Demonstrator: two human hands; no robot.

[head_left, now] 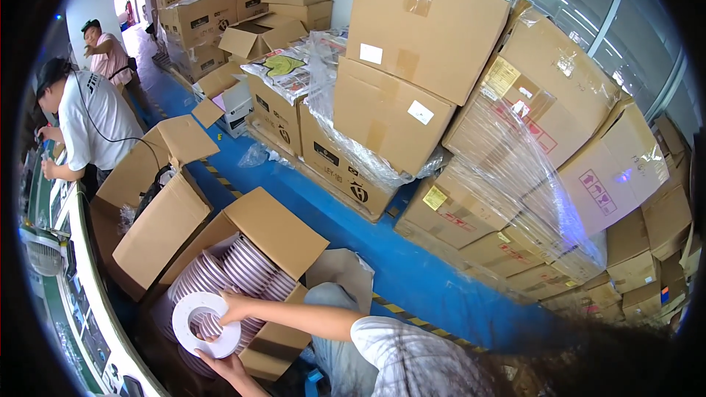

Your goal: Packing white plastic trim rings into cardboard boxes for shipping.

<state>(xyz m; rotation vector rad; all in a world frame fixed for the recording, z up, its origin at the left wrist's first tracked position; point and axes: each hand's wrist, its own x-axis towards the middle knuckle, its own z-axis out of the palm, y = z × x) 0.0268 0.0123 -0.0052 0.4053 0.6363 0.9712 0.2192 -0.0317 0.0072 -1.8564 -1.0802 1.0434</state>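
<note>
My right hand [234, 307] comes in from the right with a bent arm and grips the upper right rim of a white ring-shaped disc [184, 317]. Below it, my left hand [223, 367] holds the disc's lower edge, and some fingertips show through its wide central hole. The disc is tilted over an open cardboard box [276, 228]. Inside that box, many similar rings [250, 268] stand packed on edge in rows, showing white and dark reddish stripes. The far fingers of both hands are partly hidden behind the disc.
Another open carton [162, 228] stands just beyond. Along the left runs a conveyor workbench [99, 309], where a person in a white shirt [99, 114] works; a second person [110, 55] stands farther back. Tall stacks of wrapped cartons [397, 110] line the blue floor [309, 202].
</note>
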